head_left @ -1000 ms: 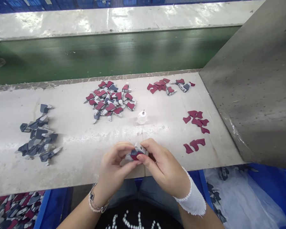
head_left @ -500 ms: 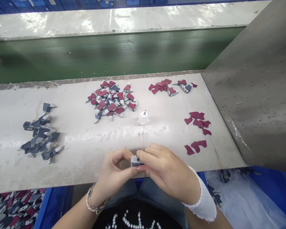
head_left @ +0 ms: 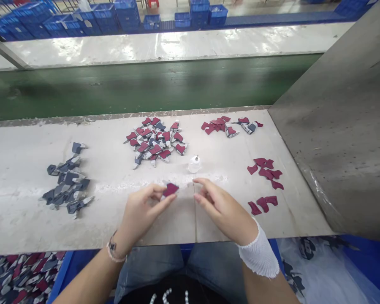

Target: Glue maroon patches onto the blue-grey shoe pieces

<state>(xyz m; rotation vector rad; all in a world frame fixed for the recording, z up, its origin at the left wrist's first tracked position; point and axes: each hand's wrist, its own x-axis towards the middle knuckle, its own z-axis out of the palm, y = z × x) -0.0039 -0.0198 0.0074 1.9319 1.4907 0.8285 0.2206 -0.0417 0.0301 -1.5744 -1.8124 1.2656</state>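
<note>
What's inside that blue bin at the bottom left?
The blue bin holds lots of jumbled maroon, dark and light grey pieces. Only the top ones show; they cover whatever lies deeper. The table hides the far end, and the picture's edge cuts off more.

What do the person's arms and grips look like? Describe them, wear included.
The left grip is gloveless, with a pale bracelet bearing a dark detail at the wrist. The right grip is gloveless too; a wide white knitted band circles that wrist. No sleeve shows on either forearm.
</note>
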